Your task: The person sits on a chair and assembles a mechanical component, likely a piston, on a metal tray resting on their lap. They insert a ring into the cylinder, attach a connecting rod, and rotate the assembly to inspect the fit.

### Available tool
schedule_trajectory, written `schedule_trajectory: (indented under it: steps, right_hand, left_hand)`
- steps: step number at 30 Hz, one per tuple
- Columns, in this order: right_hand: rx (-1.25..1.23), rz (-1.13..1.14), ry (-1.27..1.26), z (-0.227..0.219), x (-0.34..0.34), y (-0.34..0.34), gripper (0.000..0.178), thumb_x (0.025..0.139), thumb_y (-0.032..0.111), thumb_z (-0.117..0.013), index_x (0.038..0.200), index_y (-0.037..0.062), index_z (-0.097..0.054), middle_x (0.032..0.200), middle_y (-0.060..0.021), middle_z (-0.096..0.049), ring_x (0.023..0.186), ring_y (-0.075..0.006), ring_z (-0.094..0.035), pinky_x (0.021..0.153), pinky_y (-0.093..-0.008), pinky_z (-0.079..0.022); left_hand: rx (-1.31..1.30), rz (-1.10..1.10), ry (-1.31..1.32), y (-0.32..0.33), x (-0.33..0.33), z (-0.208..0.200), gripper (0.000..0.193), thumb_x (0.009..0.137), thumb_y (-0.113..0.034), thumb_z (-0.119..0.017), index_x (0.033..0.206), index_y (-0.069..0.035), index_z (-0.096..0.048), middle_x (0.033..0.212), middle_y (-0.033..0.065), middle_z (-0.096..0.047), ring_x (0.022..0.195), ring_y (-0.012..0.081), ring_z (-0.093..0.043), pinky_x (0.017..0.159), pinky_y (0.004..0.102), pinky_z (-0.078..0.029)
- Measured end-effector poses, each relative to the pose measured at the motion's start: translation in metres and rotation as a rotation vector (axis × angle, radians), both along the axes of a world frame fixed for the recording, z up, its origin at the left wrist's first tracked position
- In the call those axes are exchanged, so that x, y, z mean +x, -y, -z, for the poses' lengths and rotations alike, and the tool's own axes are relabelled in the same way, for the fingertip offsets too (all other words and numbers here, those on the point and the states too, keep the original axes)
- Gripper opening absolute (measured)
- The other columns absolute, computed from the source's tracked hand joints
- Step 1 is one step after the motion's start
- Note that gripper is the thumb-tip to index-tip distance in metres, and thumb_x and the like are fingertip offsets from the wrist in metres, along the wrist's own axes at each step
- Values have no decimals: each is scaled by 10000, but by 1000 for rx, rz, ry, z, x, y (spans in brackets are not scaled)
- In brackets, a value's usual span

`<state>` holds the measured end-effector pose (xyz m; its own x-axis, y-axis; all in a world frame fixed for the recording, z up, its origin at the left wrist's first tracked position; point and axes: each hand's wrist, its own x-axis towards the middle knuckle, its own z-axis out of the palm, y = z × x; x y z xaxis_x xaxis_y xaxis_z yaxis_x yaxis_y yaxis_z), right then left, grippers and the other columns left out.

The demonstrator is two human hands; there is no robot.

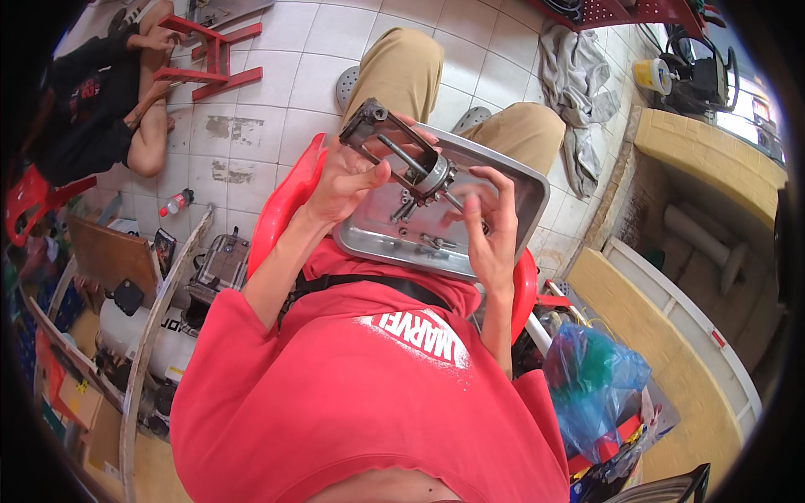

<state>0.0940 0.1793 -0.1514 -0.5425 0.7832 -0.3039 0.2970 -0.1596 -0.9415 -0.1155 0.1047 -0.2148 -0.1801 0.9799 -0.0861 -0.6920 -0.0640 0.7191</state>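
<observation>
My left hand (352,180) is closed round a dark metal frame (362,126) with a long threaded rod inside it. A toothed sprocket (436,180) sits at the frame's lower right end, and a thin metal shaft (454,200) sticks out beyond it. At the shaft's tip is my right hand (493,230), its thumb against the end and its index finger curved away; other fingertips there are blurred. Below lies a shallow silver metal tray (369,241) on my lap. Bolts (405,205) and several small metal parts (438,242) lie in it.
I sit on a red plastic chair (289,189). At the upper left, another person (92,117) sits near a red stool (216,63). A grey cloth (579,92) lies on the tiled floor. To my right are a blue plastic bag (591,377) and a yellow-edged ledge (708,155).
</observation>
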Motion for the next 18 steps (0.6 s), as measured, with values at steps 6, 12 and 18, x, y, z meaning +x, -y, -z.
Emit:
schedule_trajectory:
  steps: [6,12,18]
  right_hand:
    - [22,29,36,2,3,-2,421,946,43,-710,1295,16,-476,884,-93,-692,718,-126,-677,672,-260,-514]
    - [20,6,97,-1,2,-1,396,996,72,-644,1328,13,-435,834,-92,-695,752,-126,-673,729,-273,-514]
    - [259,46,88,7,-4,6,391,1006,86,-639,1329,2,-435,845,-78,-691,735,-125,-669,714,-268,-511]
  left_hand:
    - [0,16,3,0,1,-2,721,894,-424,-778,1420,-48,-460,1322,227,-614,1243,379,-621,970,498,-583]
    - [19,-7,-23,0,1,2,702,904,-402,-770,1423,-48,-457,1327,227,-611,1246,377,-619,969,497,-583]
    - [29,-8,-36,1,0,4,699,905,-388,-771,1426,-48,-453,1333,230,-608,1246,384,-617,978,502,-578]
